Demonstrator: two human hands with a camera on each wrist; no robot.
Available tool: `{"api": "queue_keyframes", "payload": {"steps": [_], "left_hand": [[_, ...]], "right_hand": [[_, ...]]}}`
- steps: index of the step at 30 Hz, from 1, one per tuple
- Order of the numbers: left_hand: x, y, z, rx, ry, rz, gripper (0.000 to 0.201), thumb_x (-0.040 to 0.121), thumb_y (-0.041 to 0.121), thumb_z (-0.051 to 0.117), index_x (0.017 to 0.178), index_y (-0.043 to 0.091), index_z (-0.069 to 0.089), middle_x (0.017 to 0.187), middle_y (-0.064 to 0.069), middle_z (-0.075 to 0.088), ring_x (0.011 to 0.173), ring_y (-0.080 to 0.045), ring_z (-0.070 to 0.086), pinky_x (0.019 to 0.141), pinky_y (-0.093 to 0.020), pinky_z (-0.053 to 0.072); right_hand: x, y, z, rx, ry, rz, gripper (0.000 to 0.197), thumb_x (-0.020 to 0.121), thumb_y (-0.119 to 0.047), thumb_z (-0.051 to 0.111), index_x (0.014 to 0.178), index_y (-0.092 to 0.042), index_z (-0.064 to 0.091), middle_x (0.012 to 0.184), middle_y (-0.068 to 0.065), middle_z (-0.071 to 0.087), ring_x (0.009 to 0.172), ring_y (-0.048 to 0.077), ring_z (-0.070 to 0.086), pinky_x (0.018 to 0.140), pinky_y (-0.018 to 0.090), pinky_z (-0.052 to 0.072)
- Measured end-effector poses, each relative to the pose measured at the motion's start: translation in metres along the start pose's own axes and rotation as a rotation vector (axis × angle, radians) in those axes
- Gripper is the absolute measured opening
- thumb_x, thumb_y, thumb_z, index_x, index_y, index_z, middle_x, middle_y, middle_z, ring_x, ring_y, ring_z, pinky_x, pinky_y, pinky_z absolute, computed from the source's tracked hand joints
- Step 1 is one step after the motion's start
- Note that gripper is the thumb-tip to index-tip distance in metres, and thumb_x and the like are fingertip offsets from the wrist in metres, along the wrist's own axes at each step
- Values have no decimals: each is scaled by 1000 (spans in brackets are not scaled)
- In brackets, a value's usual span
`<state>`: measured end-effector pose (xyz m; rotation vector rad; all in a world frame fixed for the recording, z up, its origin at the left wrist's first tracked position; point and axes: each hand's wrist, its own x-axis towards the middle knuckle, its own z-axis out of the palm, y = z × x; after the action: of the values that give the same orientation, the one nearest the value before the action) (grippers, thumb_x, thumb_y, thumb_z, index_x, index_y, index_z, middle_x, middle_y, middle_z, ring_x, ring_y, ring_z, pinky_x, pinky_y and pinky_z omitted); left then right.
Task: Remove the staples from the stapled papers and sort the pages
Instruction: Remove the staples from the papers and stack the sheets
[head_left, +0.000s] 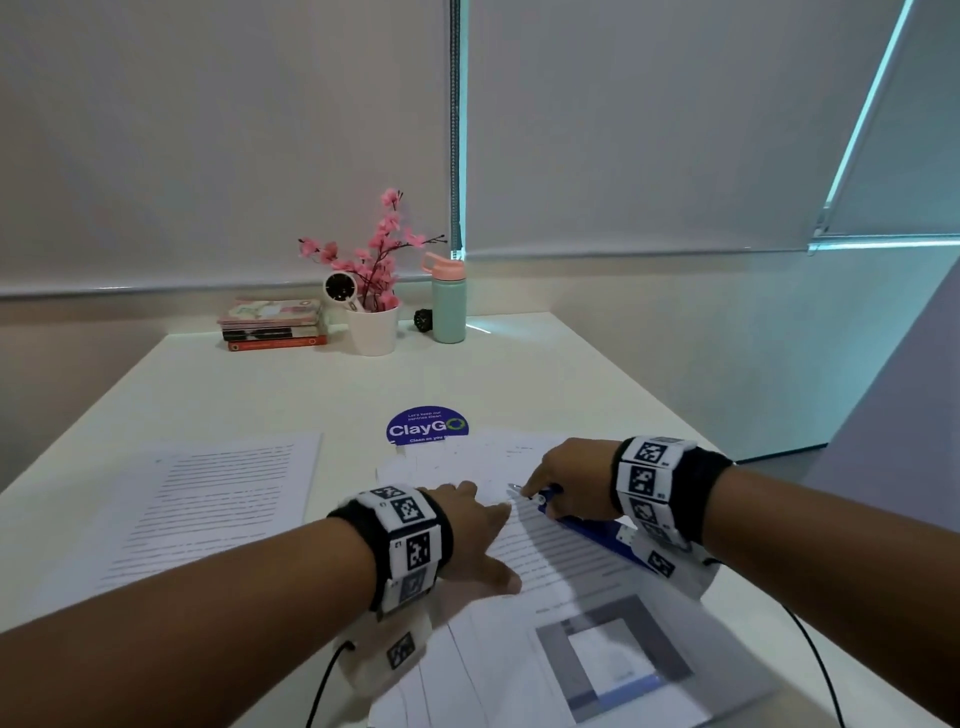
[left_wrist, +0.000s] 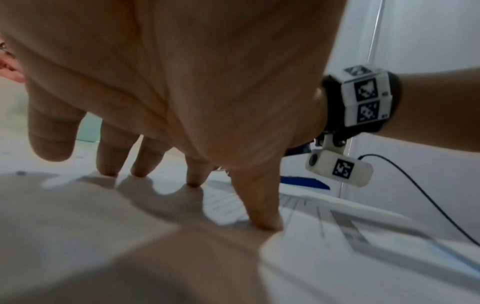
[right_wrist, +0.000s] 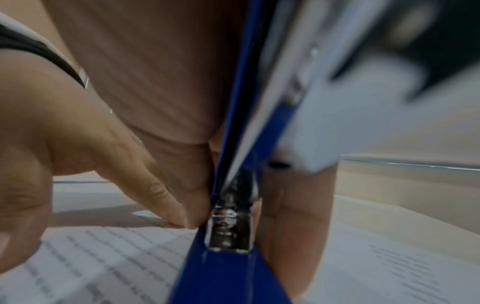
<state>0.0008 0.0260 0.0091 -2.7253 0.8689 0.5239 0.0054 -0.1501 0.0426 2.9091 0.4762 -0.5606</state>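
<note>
1. The staple-removal step is judged to be in hand: a blue stapler (head_left: 587, 530) is gripped in the right hand (head_left: 571, 480), fingers curled round its body, and its metal tip is brought down to the upper corner of the stapled papers (head_left: 561, 551).

2. The papers are pinned flat to the white table (head_left: 467, 374) by the left hand (head_left: 475, 535), its fingers spread and straight, the fingertips (left_wrist: 193, 183) pressed on the printed sheet just beside the stapler's tip.

3. The staple itself cannot be made out (the corner is too small and blurred), so whether it has been caught by the tip cannot be told.

4. A separate printed page (head_left: 208, 509) lies well apart to the left, which is taken to be a sorting pile.

5. The next move is thought to call for the tip to be slid under the staple and levered up, while the sheet is held down firmly so that the corner is not torn.
</note>
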Motion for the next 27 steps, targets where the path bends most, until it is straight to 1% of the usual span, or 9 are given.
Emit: {"api": "queue_keyframes", "payload": {"steps": [3,7,11,13,15,19,23,25,27], "left_hand": [[1,1,4,2,0,15,90,79,83,39,151,35,13,136,-15,39,126,-36,41,96,-49,43],[1,-1,6,-1,4,36,90,80,81,39,152,36,10,137,-16,38,128,-37,38,97,-51,42],[0,0,9,-18,-1,41,87,81,79,42,151,34,15,140,-16,36,131,-36,34,97,-51,42],[-1,1,7,-9,-3,56,84,84,75,43,151,31,19,141,-17,37,132,-37,34,98,-51,40],[-5,3,4,2,6,86,80,88,69,44,152,28,19,146,-19,36,136,-38,30,103,-51,36],[-13,5,2,-6,-6,104,78,94,63,40,155,30,6,160,-19,12,148,-41,4,117,-51,16],[-12,5,6,-19,-32,108,72,95,63,37,154,37,5,161,-17,4,147,-43,-6,117,-54,13],[-12,5,6,-28,-35,105,71,94,63,37,153,39,5,162,-16,3,147,-42,-6,117,-54,13],[-11,7,5,-22,-37,110,71,94,63,38,153,40,6,162,-15,4,147,-41,-5,117,-54,15]], "right_hand": [[10,-7,-1,-62,-26,-21,43,98,-26,53,141,-23,52,137,1,57,125,23,52,102,34,42],[21,-12,1,-102,-1,-53,34,96,-23,53,128,-21,62,119,4,67,111,27,58,93,37,49],[30,-17,4,-110,19,-50,35,95,-20,52,128,-22,62,121,5,66,111,28,59,94,41,50],[33,-16,9,-69,42,-23,38,95,-24,51,133,-26,56,127,3,62,116,26,57,97,42,48],[37,-16,15,-39,69,4,45,97,-28,51,141,-27,44,133,4,56,120,27,54,98,43,46],[43,-16,21,-43,44,-4,52,100,-28,46,149,-28,30,137,7,47,124,28,49,100,42,43],[48,-18,19,-95,18,-25,48,102,-26,41,149,-28,32,129,10,44,113,31,55,92,44,48],[50,-20,20,-134,14,-31,52,100,-25,47,149,-28,31,128,11,44,109,33,56,86,42,50],[53,-21,21,-161,47,-33,62,96,-22,55,151,-28,26,127,11,41,106,34,56,75,37,48]]}}
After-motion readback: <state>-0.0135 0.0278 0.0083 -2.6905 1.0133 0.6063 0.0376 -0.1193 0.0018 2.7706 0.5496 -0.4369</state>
